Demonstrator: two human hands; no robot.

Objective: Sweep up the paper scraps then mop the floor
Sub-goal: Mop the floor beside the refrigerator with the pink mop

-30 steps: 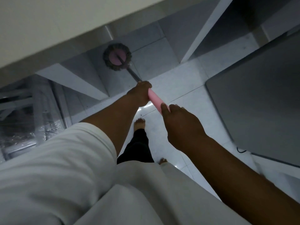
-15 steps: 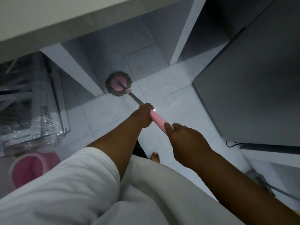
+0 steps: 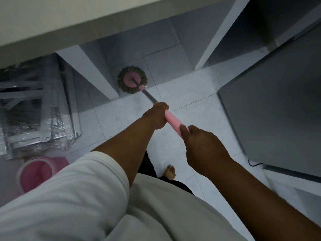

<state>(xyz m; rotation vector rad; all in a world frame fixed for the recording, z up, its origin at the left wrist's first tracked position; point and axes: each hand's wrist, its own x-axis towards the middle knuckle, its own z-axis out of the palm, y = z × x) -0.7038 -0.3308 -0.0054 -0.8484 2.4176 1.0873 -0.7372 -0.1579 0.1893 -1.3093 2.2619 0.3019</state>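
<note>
A round mop head (image 3: 132, 79) with a pink centre and a grey fringe rests on the pale tiled floor (image 3: 196, 117), close to a white upright panel. Its grey pole runs back to a pink handle (image 3: 174, 122). My left hand (image 3: 157, 115) grips the front end of the pink handle. Further back, my right hand (image 3: 202, 145) is closed around the same handle. No paper scraps show on the floor.
A pink bucket (image 3: 37, 173) stands at lower left. Plastic-wrapped white frames (image 3: 40, 112) lie on the floor at left. A large grey appliance (image 3: 278, 108) fills the right, with a black cable (image 3: 255, 164) at its base. White panels (image 3: 220, 32) and a counter edge rise ahead. My bare foot (image 3: 170, 172) stands below the handle.
The mop head was pulled back from deep under the counter towards the upright panel's front, and has shifted only slightly since. The pink bucket came into view at lower left.
</note>
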